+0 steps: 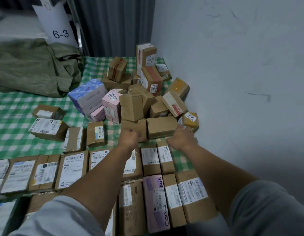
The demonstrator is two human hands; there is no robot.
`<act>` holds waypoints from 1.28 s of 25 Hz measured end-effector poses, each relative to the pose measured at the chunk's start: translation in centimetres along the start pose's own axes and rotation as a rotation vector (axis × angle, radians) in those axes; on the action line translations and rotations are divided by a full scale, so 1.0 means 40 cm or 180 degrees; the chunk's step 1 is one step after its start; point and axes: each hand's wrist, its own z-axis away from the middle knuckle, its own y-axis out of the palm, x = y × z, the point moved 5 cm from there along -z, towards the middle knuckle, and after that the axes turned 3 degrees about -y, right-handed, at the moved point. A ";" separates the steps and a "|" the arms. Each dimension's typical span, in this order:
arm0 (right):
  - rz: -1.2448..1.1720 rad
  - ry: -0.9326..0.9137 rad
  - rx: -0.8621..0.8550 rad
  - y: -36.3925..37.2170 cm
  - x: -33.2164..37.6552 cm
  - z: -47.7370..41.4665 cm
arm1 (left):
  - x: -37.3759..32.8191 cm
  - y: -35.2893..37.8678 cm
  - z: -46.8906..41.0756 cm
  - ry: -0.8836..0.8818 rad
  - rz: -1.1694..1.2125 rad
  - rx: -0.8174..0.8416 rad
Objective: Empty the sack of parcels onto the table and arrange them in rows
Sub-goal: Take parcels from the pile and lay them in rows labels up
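Head view: both hands at the foot of the parcel heap, going for the next cartons for the rows.
My left hand is curled against the near face of a small brown carton. My right hand reaches fingers-forward to the right end of the long brown carton, too blurred to tell if it has closed. The green sack lies slumped at upper left on the checked worktop. The heap sits mid-frame and the laid rows run along the bottom. I'd draw these two out slowly, since boxes lean on them, then set them label-up, edges touching.
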 end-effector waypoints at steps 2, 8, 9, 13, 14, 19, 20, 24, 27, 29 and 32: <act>0.0013 -0.0146 0.0073 0.006 0.020 -0.060 | -0.009 -0.014 -0.039 -0.0062 -0.0015 -0.0142; 0.0022 -0.0209 -0.0098 -0.001 0.025 -0.252 | -0.017 -0.010 -0.148 -0.0271 0.0052 -0.0415; 0.0009 -0.0178 -0.0287 -0.013 0.023 -0.282 | -0.019 -0.005 -0.162 -0.0238 0.0074 -0.0511; -0.0023 -0.0080 -0.0808 -0.039 0.010 -0.386 | -0.043 0.058 -0.206 -0.0044 0.0429 -0.0500; 0.0011 -0.0104 -0.0854 -0.036 0.002 -0.409 | -0.052 0.089 -0.215 -0.0037 0.0493 -0.0401; 0.0501 -0.0467 -0.1234 -0.040 0.009 -0.485 | -0.048 0.205 -0.244 -0.0152 0.0520 0.0142; 0.0539 -0.0513 -0.1272 -0.038 0.018 -0.498 | -0.035 0.208 -0.250 -0.0187 0.0472 0.0151; 0.0549 -0.0521 -0.1241 -0.022 0.038 -0.541 | 0.000 0.188 -0.258 -0.0266 0.0525 -0.0102; 0.0554 -0.0565 -0.1271 -0.018 0.037 -0.554 | 0.018 0.168 -0.247 -0.0311 0.0664 -0.0132; 0.0541 -0.0595 -0.1343 -0.027 0.040 -0.549 | 0.014 0.162 -0.228 -0.0323 0.0741 -0.0137; 0.0328 -0.0635 -0.1457 -0.062 0.038 -0.517 | -0.005 0.163 -0.212 -0.0306 0.0761 -0.0081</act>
